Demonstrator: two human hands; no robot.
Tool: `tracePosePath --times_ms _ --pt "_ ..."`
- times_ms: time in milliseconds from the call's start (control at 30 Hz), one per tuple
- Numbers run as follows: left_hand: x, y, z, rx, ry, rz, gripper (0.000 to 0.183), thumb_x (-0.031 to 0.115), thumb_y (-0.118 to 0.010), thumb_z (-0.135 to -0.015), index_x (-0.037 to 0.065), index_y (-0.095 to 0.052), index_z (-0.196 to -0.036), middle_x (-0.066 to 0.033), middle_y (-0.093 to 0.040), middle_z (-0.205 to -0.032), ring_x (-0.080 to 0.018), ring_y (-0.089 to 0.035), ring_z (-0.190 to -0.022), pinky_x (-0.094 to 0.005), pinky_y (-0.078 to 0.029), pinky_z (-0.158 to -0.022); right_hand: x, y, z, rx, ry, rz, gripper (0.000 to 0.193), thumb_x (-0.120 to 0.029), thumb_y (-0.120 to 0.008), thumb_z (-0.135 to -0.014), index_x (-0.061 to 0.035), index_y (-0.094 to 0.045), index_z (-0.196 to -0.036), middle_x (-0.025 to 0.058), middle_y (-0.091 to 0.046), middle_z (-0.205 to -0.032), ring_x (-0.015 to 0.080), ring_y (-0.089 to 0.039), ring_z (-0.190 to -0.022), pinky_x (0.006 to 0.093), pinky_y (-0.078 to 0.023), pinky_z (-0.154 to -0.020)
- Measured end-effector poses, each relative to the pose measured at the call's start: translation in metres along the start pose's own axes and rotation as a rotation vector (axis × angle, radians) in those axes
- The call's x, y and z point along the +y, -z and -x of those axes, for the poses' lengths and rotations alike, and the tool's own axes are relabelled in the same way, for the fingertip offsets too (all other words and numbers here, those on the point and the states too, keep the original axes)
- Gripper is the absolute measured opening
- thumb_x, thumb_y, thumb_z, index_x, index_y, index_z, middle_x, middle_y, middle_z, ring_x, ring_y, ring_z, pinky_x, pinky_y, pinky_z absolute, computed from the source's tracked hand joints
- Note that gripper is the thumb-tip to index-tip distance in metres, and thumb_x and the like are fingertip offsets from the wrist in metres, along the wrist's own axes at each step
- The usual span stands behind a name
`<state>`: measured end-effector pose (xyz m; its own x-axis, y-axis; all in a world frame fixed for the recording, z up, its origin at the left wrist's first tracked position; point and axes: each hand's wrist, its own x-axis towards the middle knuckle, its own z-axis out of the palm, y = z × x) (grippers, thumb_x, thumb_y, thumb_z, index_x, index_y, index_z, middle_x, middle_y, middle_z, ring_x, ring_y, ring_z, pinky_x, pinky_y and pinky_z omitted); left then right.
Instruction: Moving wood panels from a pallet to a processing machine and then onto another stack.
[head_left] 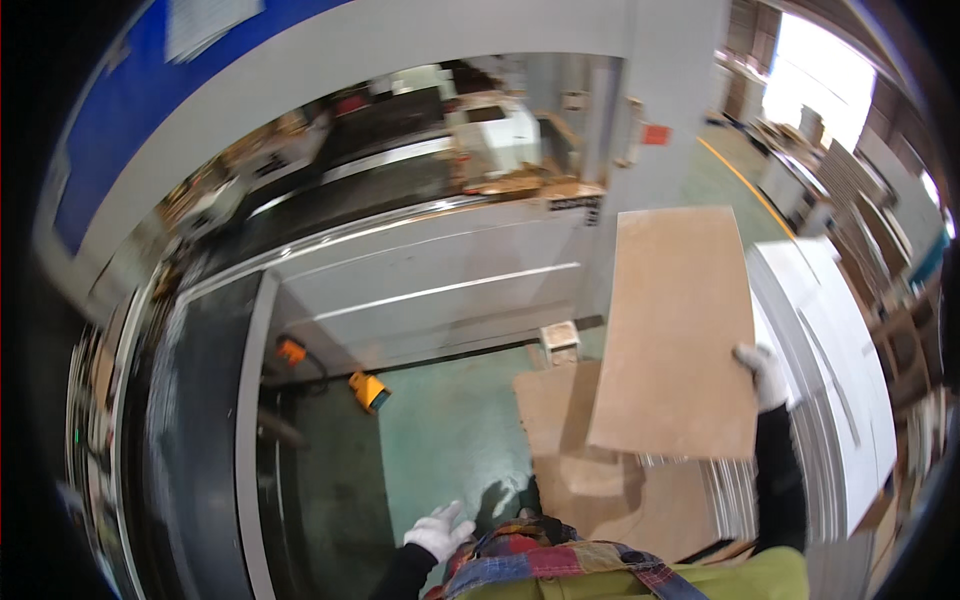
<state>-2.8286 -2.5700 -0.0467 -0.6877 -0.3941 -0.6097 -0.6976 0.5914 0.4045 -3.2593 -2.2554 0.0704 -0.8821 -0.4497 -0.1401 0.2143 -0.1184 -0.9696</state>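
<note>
A flat brown cardboard sheet point(675, 330) hangs tilted at the right, its long sides running away from me. My right hand point(765, 375), in a white glove, grips its right edge; the fingers behind the sheet are hidden. Low in the middle, by my waist, my left hand point(440, 531) is also gloved in white. Its fingers are spread and nothing is in them. Beneath the held sheet lies more brown cardboard point(590, 490). To the right of my right hand rises a stack of white-faced sheets point(840, 350).
A large grey machine point(440, 290) with an opening spans the front. Its dark side table point(200, 430) runs down the left. On the green floor point(450, 430) sits a yellow foot pedal point(369, 391). A small pale block point(560, 340) stands by the machine's base.
</note>
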Motion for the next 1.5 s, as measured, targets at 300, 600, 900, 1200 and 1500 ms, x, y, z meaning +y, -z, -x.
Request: tracePosePath --times_ms 300,600,900,1200,1500 --pt "0.036 0.049 0.025 0.289 -0.56 1.59 0.048 0.022 -0.057 -0.092 -0.001 -0.044 -0.132 -0.0111 -0.054 -0.128 -0.0219 -0.051 -0.116 -0.0323 -0.04 -0.099 0.127 -0.306 0.034 -0.575 -0.159 -0.583 0.05 -0.01 -0.061 -0.081 0.0048 -0.047 -0.127 0.0158 -0.057 -0.122 0.0277 -0.058 -0.109 0.0387 -0.046 -0.095" --pt "-0.136 0.117 0.104 0.911 -0.608 2.074 0.057 0.0 -0.065 -0.074 0.0 -0.049 -0.129 -0.012 -0.058 -0.124 -0.0264 -0.056 -0.113 -0.0404 -0.044 -0.096 0.176 -0.548 0.063 -1.008 -0.451 -0.398 0.046 -0.006 -0.056 -0.086 0.0052 -0.042 -0.13 0.0157 -0.054 -0.126 0.0276 -0.055 -0.114 0.041 -0.046 -0.096" --pt "-0.309 0.202 0.166 1.055 -0.422 2.042 0.052 0.002 -0.064 -0.079 -0.002 -0.046 -0.127 -0.0134 -0.058 -0.12 -0.0288 -0.057 -0.112 -0.0445 -0.049 -0.092 0.22 -0.774 0.065 -1.114 -0.605 -0.486 0.047 0.003 -0.052 -0.085 0.0035 -0.04 -0.13 0.0181 -0.052 -0.126 0.0321 -0.054 -0.115 0.0472 -0.046 -0.096" --pt "-0.42 0.303 0.078 1.45 0.244 1.492 0.043 0.011 -0.056 -0.087 -0.006 -0.049 -0.125 -0.0134 -0.062 -0.112 -0.02 -0.061 -0.098 -0.0306 -0.049 -0.083 0.271 -1.007 -0.011 -1.097 -0.613 -0.458 0.039 0.005 -0.05 -0.087 0.0059 -0.044 -0.125 0.0183 -0.055 -0.122 0.032 -0.056 -0.111 0.0465 -0.048 -0.094" --pt "-0.594 0.464 -0.035 1.466 0.789 0.95 0.05 0.032 -0.059 -0.078 0.002 -0.061 -0.117 -0.0189 -0.066 -0.108 -0.0297 -0.062 -0.102 -0.033 -0.045 -0.089 0.326 -1.246 -0.115 -1.117 -0.767 -0.353 0.038 0.006 -0.049 -0.089 0.0024 -0.041 -0.126 0.0201 -0.051 -0.122 0.0347 -0.053 -0.111 0.0516 -0.043 -0.1"
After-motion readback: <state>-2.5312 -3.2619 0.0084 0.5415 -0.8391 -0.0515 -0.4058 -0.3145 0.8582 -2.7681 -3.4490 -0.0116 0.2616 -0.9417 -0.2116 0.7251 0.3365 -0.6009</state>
